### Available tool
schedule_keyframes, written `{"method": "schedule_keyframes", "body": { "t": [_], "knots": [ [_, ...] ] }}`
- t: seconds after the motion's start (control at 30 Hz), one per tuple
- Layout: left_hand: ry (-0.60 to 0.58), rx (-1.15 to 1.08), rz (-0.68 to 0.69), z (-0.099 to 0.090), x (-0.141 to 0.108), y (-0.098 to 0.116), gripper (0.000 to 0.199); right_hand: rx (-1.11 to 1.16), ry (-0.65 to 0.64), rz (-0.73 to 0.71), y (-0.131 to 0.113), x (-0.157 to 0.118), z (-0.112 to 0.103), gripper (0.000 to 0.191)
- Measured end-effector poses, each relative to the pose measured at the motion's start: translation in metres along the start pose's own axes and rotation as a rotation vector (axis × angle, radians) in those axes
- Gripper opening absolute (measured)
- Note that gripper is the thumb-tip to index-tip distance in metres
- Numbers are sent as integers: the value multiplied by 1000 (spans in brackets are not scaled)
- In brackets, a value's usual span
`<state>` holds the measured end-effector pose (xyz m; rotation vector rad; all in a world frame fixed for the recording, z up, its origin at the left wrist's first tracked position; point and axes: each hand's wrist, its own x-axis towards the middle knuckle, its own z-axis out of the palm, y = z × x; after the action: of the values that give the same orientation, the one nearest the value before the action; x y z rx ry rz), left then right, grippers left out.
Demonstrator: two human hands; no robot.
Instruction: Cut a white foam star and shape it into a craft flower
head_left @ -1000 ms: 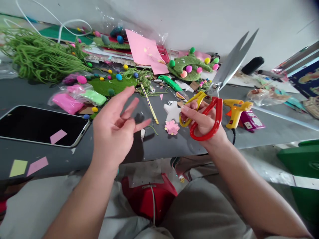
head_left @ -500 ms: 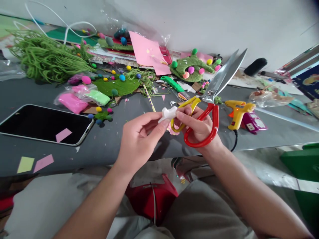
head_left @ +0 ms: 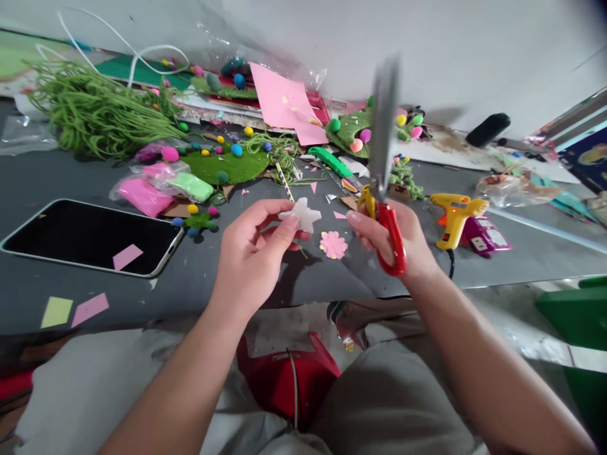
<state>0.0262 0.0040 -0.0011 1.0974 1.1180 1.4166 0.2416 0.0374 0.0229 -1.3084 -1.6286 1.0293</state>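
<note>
Between the thumb and fingers of my left hand [head_left: 253,249] is a small white cut-out piece [head_left: 303,216] with pointed lobes. My right hand [head_left: 398,237] has its fingers round the red and yellow handles of large scissors [head_left: 385,126], whose blades point up and are blurred. A gap separates the two hands. On the grey table [head_left: 313,281] between and below them lies a pink flower-shaped piece [head_left: 333,244]. A striped stick [head_left: 284,182] lies just behind my left fingers.
A phone [head_left: 90,234] and clay packets [head_left: 145,193] lie on the left, green yarn [head_left: 104,114] behind them. A green cutter [head_left: 332,160] and pink paper [head_left: 282,101] are at the back. A yellow glue gun [head_left: 453,215] sits at right.
My right hand has moved right, away from the white piece, and the scissors have swung upright. My left hand has shifted slightly left with the piece, uncovering the pink flower.
</note>
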Motion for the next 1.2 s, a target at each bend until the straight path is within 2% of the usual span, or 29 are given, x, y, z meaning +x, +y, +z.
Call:
{"method": "schedule_keyframes", "body": {
  "t": [0.17,0.3,0.53,0.8,1.2],
  "knots": [
    [76,68,68,-14,8,2,27,-419,-118,-44,5,5,-35,60],
    [117,110,106,-21,11,4,25,-594,-158,-13,9,2,-45,67],
    [107,144,146,-21,12,0,22,-654,-271,58,0,-2,-40,64],
    [111,127,203,-22,15,-5,16,-707,-296,85,-2,-1,-41,59],
    [83,60,147,-24,15,-8,14,-686,-344,99,-2,-2,-41,56]
  ]
}}
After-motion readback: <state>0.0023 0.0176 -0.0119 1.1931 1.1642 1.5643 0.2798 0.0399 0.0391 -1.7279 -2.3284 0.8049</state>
